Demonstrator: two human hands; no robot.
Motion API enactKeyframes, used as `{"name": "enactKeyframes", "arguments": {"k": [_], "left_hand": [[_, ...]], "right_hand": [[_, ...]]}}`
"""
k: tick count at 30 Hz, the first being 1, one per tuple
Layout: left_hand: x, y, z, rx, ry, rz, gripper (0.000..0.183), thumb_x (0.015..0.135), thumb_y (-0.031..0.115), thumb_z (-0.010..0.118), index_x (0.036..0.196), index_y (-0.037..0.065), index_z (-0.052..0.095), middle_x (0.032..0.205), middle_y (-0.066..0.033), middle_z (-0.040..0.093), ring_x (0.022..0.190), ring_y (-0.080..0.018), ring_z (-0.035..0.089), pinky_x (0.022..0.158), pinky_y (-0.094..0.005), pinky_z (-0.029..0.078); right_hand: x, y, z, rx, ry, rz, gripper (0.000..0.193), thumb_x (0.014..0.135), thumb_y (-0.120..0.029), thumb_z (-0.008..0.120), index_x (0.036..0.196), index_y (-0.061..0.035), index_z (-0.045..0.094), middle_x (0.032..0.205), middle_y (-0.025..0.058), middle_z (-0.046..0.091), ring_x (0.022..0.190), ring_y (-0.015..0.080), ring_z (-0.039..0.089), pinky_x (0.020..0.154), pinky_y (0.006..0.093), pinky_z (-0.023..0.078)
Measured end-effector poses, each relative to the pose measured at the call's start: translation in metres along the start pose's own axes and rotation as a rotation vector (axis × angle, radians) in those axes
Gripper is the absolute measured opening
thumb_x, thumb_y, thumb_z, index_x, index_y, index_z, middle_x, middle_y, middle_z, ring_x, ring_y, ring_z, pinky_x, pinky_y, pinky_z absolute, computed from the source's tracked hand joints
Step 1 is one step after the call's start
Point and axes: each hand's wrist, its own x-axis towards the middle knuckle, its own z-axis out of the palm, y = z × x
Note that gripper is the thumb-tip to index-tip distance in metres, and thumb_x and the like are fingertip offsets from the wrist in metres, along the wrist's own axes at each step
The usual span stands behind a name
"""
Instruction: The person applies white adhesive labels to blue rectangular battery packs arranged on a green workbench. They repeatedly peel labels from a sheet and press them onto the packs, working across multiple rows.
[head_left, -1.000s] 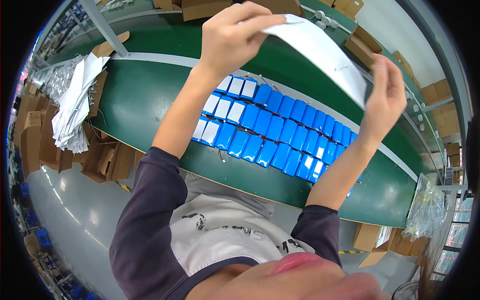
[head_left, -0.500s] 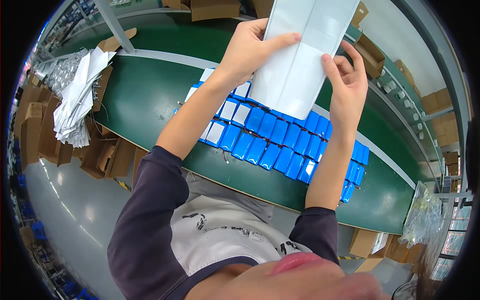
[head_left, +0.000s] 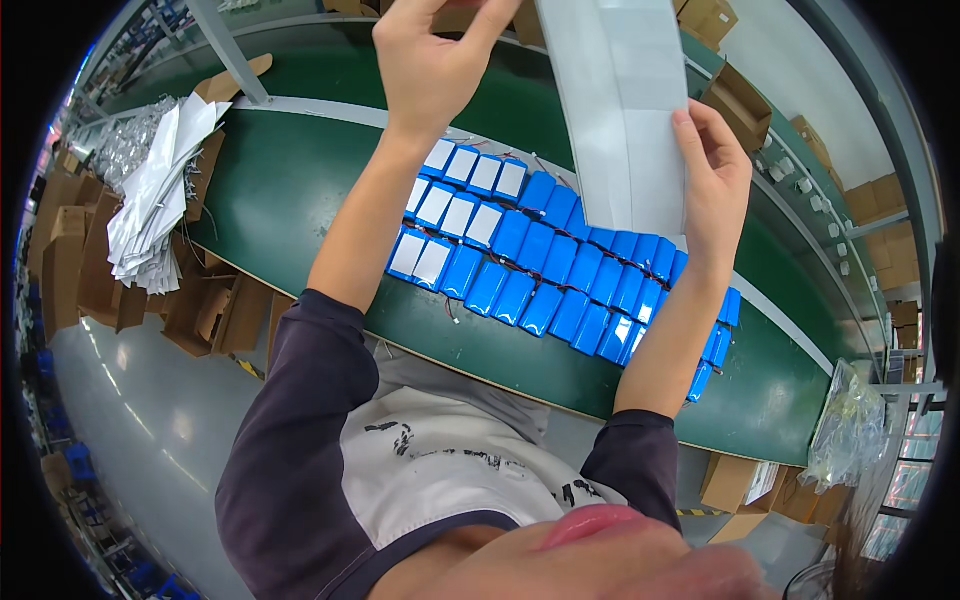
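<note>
Holding up a long white sheet (head_left: 630, 110) by its right side with the right hand (head_left: 715, 175), seemingly in the air over the far part of the green table (head_left: 290, 190). Pressing the right thumb (head_left: 690, 145) to that side, with the other right fingers bent behind or beside it, hard to tell which. Having the left hand (head_left: 435, 75) up high, to the left of the sheet's top part. Hard to tell about any pinch there, with the left finger tips cut off at the top of the view. Having both hands well apart, one to each side of the sheet. Pointing the sheet's long way from far to near, a bit slanted, so across the three rows of blue packs (head_left: 540, 310) and not along them. Having the right hand nearer to the sheet's low end, and the left hand nearer to its top end. Hiding some of the far row behind that low end. Seeing white patches (head_left: 433, 262) on packs toward the table's left end, a heap of white paper strips (head_left: 160, 195) by that same end, and a see-through bag (head_left: 845, 430) by the right end
</note>
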Motion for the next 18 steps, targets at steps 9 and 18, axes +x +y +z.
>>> {"name": "enactKeyframes", "arguments": {"k": [9, 18], "left_hand": [[-0.013, 0.022, 0.008, 0.668, -0.547, 0.560, 0.025, 0.083, 0.026, 0.079, 0.104, 0.013, 0.073, 0.105, 0.0004, 0.069, 0.115, -0.0215, 0.061, 0.109, -0.0563, 0.038], [-0.021, 0.013, 0.003, 0.032, -0.766, -0.324, 0.023, 0.100, 0.025, 0.070, 0.115, 0.007, 0.067, 0.114, -0.0067, 0.074, 0.102, -0.0138, 0.069, 0.085, -0.0308, 0.055]], "right_hand": [[-0.005, -0.024, -0.009, -0.489, -0.160, -0.425, 0.017, 0.090, -0.011, 0.077, 0.106, -0.0037, 0.077, 0.091, 0.0054, 0.070, 0.084, 0.0137, 0.065, 0.079, 0.0272, 0.051], [-0.005, -0.005, -0.029, 0.105, 0.142, -0.019, 0.041, 0.106, -0.031, 0.063, 0.131, 0.0020, 0.065, 0.116, 0.0047, 0.069, 0.105, 0.0100, 0.061, 0.092, 0.0276, 0.048]]}}
